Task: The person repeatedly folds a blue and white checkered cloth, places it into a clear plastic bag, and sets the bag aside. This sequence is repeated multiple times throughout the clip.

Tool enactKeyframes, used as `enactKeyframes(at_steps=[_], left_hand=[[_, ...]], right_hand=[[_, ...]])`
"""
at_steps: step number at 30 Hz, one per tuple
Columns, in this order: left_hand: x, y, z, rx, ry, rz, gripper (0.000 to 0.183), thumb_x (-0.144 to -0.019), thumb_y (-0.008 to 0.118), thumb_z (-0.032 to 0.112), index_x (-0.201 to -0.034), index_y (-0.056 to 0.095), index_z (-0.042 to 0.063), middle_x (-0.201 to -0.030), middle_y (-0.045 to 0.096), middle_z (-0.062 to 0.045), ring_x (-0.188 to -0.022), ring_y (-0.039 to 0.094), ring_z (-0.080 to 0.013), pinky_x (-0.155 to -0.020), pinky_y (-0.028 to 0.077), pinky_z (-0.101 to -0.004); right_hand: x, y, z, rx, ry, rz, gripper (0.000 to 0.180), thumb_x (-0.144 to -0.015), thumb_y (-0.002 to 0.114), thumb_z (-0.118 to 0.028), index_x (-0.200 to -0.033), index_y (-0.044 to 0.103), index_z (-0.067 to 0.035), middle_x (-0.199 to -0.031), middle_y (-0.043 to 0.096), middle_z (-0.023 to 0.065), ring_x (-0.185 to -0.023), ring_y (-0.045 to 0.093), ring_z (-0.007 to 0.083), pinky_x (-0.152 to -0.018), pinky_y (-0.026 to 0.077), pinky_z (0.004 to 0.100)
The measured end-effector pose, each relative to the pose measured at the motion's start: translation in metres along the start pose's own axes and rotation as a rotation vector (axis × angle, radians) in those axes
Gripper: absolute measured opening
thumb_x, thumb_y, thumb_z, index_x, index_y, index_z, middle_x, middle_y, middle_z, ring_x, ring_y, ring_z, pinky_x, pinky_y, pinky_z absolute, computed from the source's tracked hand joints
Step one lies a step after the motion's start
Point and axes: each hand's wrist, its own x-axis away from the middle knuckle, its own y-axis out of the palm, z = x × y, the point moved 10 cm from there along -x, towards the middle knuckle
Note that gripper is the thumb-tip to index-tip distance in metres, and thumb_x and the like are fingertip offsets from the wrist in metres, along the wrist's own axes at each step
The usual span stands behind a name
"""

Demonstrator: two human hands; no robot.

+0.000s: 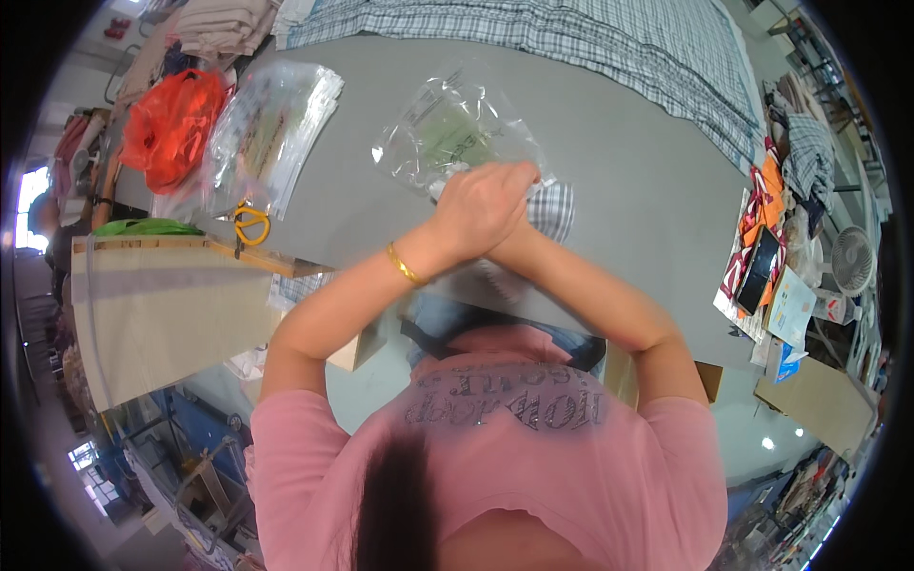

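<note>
A clear plastic bag [457,125] with printed writing and a green patch lies on the grey table [621,164] in front of me. At its near end, my left hand [480,207] rests across my right hand [515,239], with the wrists crossed. The left fingers curl downward; what is under them is hidden. Most of the right hand is covered by the left. Beside the hands, a piece of grey and white plaid cloth [553,210] sticks out to the right. A serrated clear plastic edge [500,280] shows below the wrists.
A stack of clear plastic bags [275,135] and a red plastic bag [175,128] lie at left, near yellow-handled scissors [251,225] at the table edge. Plaid fabric [543,25] covers the far side. A phone [758,271] and small fan [853,260] are at right.
</note>
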Motion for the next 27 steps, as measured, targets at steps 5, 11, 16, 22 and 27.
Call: enactKeyframes(at_steps=[5, 11, 16, 22, 27], left_hand=[[0.046, 0.013, -0.085, -0.156, -0.654, -0.145, 0.015, -0.088, 0.063, 0.017, -0.093, 0.065, 0.002, -0.08, 0.068, -0.02, -0.066, 0.065, -0.037, -0.064, 0.049, -0.0495], [0.085, 0.075, -0.091, 0.766, -0.867, 0.012, 0.024, -0.1, 0.063, 0.017, -0.111, 0.061, -0.004, -0.082, 0.073, -0.008, -0.061, 0.06, -0.012, -0.058, 0.047, -0.0267], [0.124, 0.116, -0.068, 1.792, -1.164, 0.357, 0.025, -0.104, 0.051, 0.01, -0.125, 0.055, -0.003, -0.117, 0.068, -0.012, -0.101, 0.072, -0.0245, -0.085, 0.061, -0.0328], [0.073, 0.07, 0.032, 0.228, -0.121, -0.127, 0.045, -0.093, 0.066, 0.026, -0.125, 0.058, -0.005, -0.129, 0.061, -0.024, -0.119, 0.06, -0.0411, -0.1, 0.048, -0.0534], [0.065, 0.103, 0.011, 0.249, -0.335, -0.27, 0.064, -0.088, 0.071, 0.039, -0.134, 0.055, -0.003, -0.13, 0.06, -0.021, -0.121, 0.058, -0.0377, -0.099, 0.047, -0.0483]], right_hand=[[-0.017, 0.009, 0.098, -0.013, 0.631, 0.03, 0.063, -0.076, 0.072, -0.024, -0.129, 0.053, 0.003, -0.13, 0.055, 0.0284, -0.125, 0.051, 0.0435, -0.105, 0.038, 0.056], [-0.037, -0.026, 0.06, 0.337, 0.488, 0.147, 0.09, -0.077, 0.075, -0.031, -0.144, 0.036, 0.014, -0.15, 0.036, 0.0357, -0.141, 0.035, 0.0512, -0.119, 0.022, 0.0607], [0.025, -0.053, 0.025, -0.088, 0.213, -0.089, 0.074, -0.081, 0.069, -0.012, -0.144, 0.038, 0.013, -0.154, 0.036, 0.0322, -0.145, 0.032, 0.0503, -0.119, 0.027, 0.0579], [0.067, -0.062, 0.034, -0.269, 0.295, -0.117, 0.055, -0.079, 0.051, 0.013, -0.13, 0.064, -0.002, -0.145, 0.054, 0.0211, -0.14, 0.044, 0.0429, -0.118, 0.034, 0.0532], [0.025, -0.036, 0.032, -0.123, 0.209, -0.156, 0.053, -0.082, 0.052, 0.008, -0.132, 0.064, -0.006, -0.147, 0.053, 0.0196, -0.142, 0.041, 0.0447, -0.121, 0.027, 0.0561]])
